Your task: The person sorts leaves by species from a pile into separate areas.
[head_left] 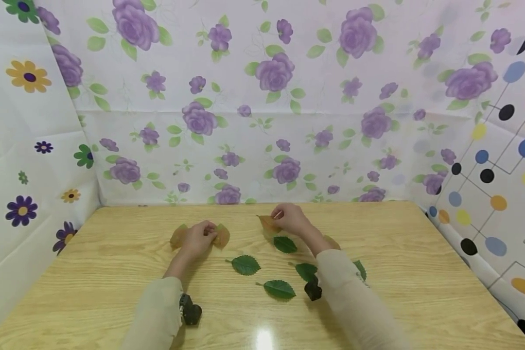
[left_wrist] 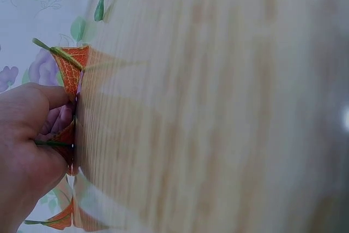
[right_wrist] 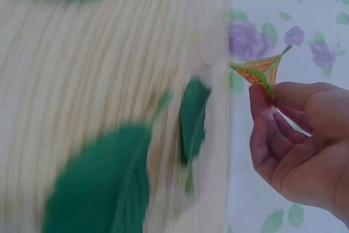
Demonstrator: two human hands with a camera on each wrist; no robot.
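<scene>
Floral fabric walls [head_left: 262, 97], printed with purple roses, are seen around three sides of a pale wooden table [head_left: 420, 272]; the right-hand wall carries coloured dots joined by lines.

Near the far middle of the table, the left hand [head_left: 198, 239] is laid on a cluster of orange-brown leaves [head_left: 220, 236], which spread out on either side of it. In the left wrist view its fingers are curled round the gathered leaves and their green stems are pinched between fingers and thumb, so the leaves are gripped.

A little to the right, and just beyond, an orange leaf [head_left: 269, 223] is pinched at its stem end by the right hand [head_left: 292, 218]. Its long axis is seen running roughly left to right, with the blade pointing left, towards the other hand, and the pale stem showing at the fingertips. In the right wrist view the leaf is held between thumb and forefinger, clear of the table.

Four green leaves [head_left: 245, 265] are scattered flat on the table between the two forearms, nearer the person. Beige sleeves [head_left: 354, 296] are worn on both arms.
</scene>
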